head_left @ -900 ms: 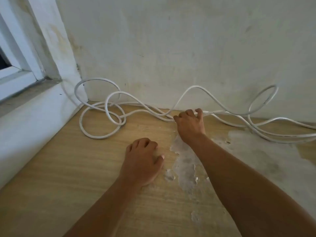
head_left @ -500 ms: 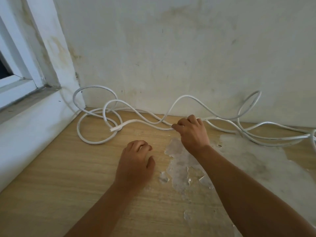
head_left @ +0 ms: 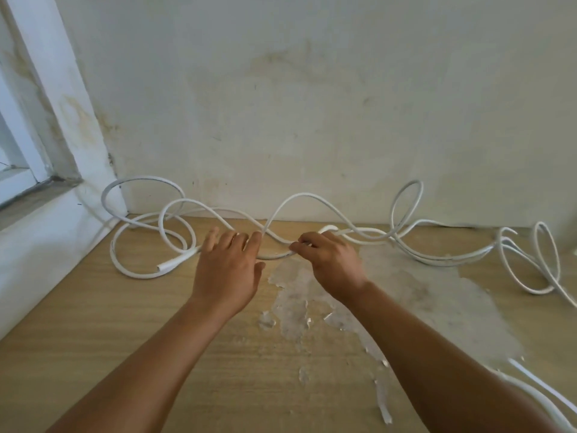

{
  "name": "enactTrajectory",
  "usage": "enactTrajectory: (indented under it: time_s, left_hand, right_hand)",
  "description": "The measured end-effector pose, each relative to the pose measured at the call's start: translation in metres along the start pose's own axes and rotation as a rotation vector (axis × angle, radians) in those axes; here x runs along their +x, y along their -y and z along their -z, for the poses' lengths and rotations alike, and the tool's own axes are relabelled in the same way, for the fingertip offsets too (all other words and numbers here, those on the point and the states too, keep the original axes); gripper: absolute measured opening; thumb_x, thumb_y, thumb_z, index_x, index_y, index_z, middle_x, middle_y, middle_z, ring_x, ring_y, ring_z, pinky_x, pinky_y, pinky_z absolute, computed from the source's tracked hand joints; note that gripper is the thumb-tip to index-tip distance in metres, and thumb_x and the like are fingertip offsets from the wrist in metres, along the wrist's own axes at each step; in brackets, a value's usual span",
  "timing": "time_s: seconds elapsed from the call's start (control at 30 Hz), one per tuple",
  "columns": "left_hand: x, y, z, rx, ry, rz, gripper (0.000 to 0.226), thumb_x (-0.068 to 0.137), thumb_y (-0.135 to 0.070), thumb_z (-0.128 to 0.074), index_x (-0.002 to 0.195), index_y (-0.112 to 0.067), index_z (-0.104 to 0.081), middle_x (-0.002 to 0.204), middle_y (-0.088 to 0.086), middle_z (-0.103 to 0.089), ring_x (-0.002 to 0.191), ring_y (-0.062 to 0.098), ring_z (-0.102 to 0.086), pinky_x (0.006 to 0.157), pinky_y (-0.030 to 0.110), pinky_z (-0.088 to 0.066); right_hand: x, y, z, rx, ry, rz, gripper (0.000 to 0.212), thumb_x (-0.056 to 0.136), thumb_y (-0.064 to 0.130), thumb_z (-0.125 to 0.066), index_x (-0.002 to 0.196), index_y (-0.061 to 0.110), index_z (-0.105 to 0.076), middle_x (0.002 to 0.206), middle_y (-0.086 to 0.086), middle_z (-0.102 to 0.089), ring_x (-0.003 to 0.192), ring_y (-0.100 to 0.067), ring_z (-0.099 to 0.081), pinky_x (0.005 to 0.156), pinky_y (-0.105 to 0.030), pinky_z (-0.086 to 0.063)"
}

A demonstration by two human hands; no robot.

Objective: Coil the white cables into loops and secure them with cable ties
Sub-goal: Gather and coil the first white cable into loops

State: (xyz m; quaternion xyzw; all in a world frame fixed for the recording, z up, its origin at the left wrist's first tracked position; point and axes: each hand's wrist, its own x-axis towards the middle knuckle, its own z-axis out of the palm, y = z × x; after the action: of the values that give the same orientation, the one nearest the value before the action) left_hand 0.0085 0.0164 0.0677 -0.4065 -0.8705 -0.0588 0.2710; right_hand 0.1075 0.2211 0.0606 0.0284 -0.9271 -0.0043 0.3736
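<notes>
While the white cable (head_left: 315, 203) sprawls uncoiled along the wall with no ties in sight, the task looks barely begun. Its loose end (head_left: 165, 266) lies left of the left hand (head_left: 229, 270), whose fingers reach spread over a strand; the right hand (head_left: 327, 260) pinches the cable.

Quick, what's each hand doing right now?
Left hand: open, fingers stretched out over the white cable, gripping nothing.
Right hand: pinching the white cable.
</notes>
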Motion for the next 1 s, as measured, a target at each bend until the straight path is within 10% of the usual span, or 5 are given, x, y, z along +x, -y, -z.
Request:
enactTrajectory:
  time_s: [0.17,0.33,0.8,1.0]
  left_hand:
    - [-0.005,-0.005,0.001,0.003,-0.014,-0.024,0.025,0.091,-0.041,-0.069,0.079,-0.021,-0.075,0.065,0.001,-0.069,0.061,0.029,-0.064,0.066,0.037,-0.032]
    - [-0.017,-0.013,0.006,-0.176,-0.132,0.085,0.026,0.097,-0.036,-0.061,0.080,-0.020,-0.071,0.056,-0.006,-0.061,0.041,0.018,-0.046,0.057,0.030,-0.029]
    - [-0.033,-0.002,0.027,-0.464,-0.403,0.075,0.051,0.105,-0.042,-0.038,0.076,-0.010,-0.065,0.052,-0.013,-0.041,0.042,0.016,-0.034,0.054,0.027,-0.020]
    - [-0.045,0.004,0.024,-0.617,-0.432,0.097,0.048,0.103,-0.037,-0.039,0.079,-0.008,-0.068,0.055,0.001,-0.060,0.047,0.024,-0.055,0.044,0.040,-0.046]
  right_hand:
    - [-0.008,-0.001,0.006,0.030,0.017,-0.019,0.041,0.081,-0.010,-0.071,0.113,0.016,-0.077,0.113,-0.004,-0.074,0.087,-0.031,-0.069,0.056,-0.040,-0.057]
    - [-0.026,-0.007,0.015,0.015,-0.022,-0.259,0.042,0.090,0.005,-0.069,0.131,0.013,-0.064,0.121,-0.005,-0.067,0.100,-0.030,-0.067,0.069,-0.045,-0.060]
    - [-0.043,-0.044,0.037,-0.315,0.135,-0.344,0.032,0.095,0.028,-0.069,0.126,0.026,-0.069,0.111,-0.001,-0.069,0.104,-0.031,-0.057,0.088,-0.048,-0.045]
    - [-0.031,-0.049,0.039,-0.247,0.386,-0.357,0.029,0.105,0.043,-0.047,0.127,0.045,-0.065,0.132,0.005,-0.047,0.124,-0.025,-0.033,0.108,-0.043,-0.023]
